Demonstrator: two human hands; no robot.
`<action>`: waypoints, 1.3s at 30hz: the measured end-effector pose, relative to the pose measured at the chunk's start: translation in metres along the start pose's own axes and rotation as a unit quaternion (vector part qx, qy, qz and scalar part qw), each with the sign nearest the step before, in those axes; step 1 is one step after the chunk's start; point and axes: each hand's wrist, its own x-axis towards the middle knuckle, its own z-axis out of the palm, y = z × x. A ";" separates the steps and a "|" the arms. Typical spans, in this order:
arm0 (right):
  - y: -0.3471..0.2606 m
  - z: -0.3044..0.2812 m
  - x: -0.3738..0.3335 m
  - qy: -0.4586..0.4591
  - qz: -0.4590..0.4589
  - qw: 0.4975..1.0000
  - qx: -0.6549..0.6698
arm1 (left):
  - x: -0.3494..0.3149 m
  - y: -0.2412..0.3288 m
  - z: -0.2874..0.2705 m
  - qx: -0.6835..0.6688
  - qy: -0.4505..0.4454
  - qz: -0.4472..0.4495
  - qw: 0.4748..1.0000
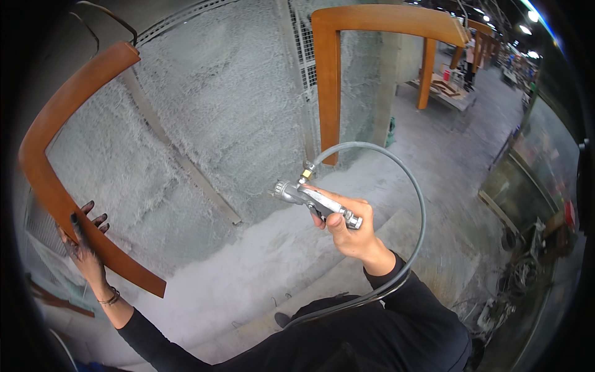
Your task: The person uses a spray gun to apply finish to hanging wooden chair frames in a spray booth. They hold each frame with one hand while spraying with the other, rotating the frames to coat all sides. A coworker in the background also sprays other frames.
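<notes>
At the left hangs an angled, reddish-brown wooden furniture frame part (pixel 52 164) with a bend and two arms. My left hand (pixel 85 255), its fingers darkly stained, grips the lower arm: one digit lies across the front, and other fingertips show past the far edge. In the middle, my right hand (pixel 356 235) is wrapped round a silver spray gun (pixel 319 201). The gun's nozzle points left and stands well apart from the wood. A grey hose (pixel 418 186) leaves its brass-coloured fitting and loops right, then back over my right forearm. No spray is visible.
Another orange-brown wooden frame (pixel 327 80) hangs at the back centre. Behind both is a booth wall (pixel 211 80) crusted with pale residue. A table (pixel 458 99) with wooden parts and a person stand at the far right. Tangled equipment (pixel 517 279) lies along the right side.
</notes>
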 end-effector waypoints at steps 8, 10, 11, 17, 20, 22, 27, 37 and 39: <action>0.004 0.000 0.041 -0.007 -0.099 0.993 0.069 | -0.011 0.063 0.006 -0.131 -0.032 -0.150 0.979; 0.009 0.001 0.056 -0.005 -0.128 0.990 0.050 | -0.006 0.066 0.007 -0.178 -0.020 -0.204 0.962; 0.010 0.002 0.062 0.003 -0.151 0.988 0.043 | -0.002 0.066 0.006 -0.195 -0.003 -0.229 0.954; 0.005 0.030 0.093 -0.079 -0.310 0.947 0.041 | 0.013 0.060 -0.014 -0.321 -0.042 -0.273 0.906; 0.004 0.045 0.108 -0.069 -0.338 0.935 0.084 | 0.011 0.058 -0.022 -0.320 -0.039 -0.273 0.906; 0.011 0.046 0.121 -0.076 -0.329 0.938 0.081 | 0.009 0.058 -0.025 -0.318 -0.059 -0.266 0.908; 0.031 0.029 0.141 -0.013 -0.220 0.975 0.026 | 0.007 0.059 -0.027 -0.312 -0.022 -0.278 0.908; 0.007 0.071 0.115 -0.131 -0.312 0.940 0.046 | 0.017 0.041 -0.040 -0.286 -0.014 -0.278 0.917; 0.001 0.079 0.114 -0.125 -0.306 0.942 0.060 | 0.019 0.032 -0.051 -0.163 -0.044 -0.228 0.959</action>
